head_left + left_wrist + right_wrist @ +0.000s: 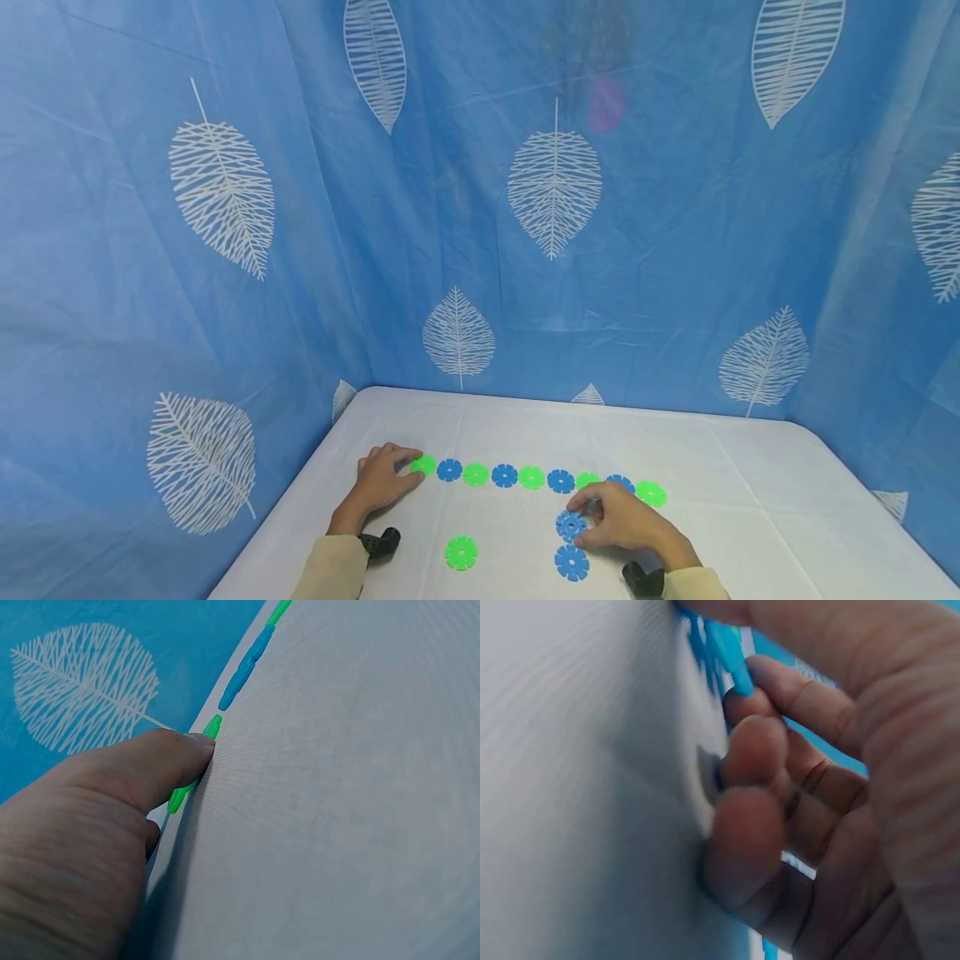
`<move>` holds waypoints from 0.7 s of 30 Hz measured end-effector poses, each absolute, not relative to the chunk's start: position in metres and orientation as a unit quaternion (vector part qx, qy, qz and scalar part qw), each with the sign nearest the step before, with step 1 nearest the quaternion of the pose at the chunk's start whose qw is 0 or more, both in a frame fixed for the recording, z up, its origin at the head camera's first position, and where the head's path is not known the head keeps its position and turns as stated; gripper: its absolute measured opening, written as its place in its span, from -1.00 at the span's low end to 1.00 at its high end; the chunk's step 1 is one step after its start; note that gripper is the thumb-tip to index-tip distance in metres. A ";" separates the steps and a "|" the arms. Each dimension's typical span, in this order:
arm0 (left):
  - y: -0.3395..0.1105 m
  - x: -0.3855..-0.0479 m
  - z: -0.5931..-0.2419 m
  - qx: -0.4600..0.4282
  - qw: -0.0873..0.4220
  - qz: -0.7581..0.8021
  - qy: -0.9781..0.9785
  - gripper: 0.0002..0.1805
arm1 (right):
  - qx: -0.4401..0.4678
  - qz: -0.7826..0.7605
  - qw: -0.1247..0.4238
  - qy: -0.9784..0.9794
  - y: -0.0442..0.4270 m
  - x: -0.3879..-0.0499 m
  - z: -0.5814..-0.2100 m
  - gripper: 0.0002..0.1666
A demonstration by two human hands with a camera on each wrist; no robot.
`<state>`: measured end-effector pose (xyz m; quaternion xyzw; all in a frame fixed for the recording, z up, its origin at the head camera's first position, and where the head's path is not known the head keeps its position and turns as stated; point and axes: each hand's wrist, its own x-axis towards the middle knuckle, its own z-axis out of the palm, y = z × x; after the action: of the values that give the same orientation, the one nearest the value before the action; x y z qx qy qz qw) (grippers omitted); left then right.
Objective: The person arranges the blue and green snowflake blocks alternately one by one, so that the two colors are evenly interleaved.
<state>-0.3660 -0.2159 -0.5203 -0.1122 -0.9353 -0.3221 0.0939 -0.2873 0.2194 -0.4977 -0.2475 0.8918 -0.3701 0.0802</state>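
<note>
A row of flat, notched plastic snowflake discs lies across the white table, green and blue by turns. My left hand (378, 481) is at the row's left end, thumb and index finger holding the green disc (423, 465) by its edges. In the left wrist view the thumb touches that green disc (213, 726). In front of the row's right part, my right hand (626, 518) pinches a blue disc (571, 526) between thumb and fingers. Just nearer to me lies another blue disc (572, 564). The right hand partly covers the blue disc (620, 482) in the row behind it.
A lone green disc (461, 552) lies near the front, between the two hands. Another green disc (651, 493) ends the row at the right. A blue leaf-patterned curtain (660, 333) hangs behind the table (780, 500) and along its sides.
</note>
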 end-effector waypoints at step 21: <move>-0.216 -0.367 -0.522 -0.110 0.092 -0.311 -0.939 -0.59 | -0.226 -0.395 -0.010 0.890 0.236 -0.282 -0.473 -0.60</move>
<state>-0.3675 -0.2164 -0.5218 -0.1104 -0.9394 -0.3114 0.0918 -0.2817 0.2364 -0.4725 -0.2264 0.8903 -0.3949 -0.0097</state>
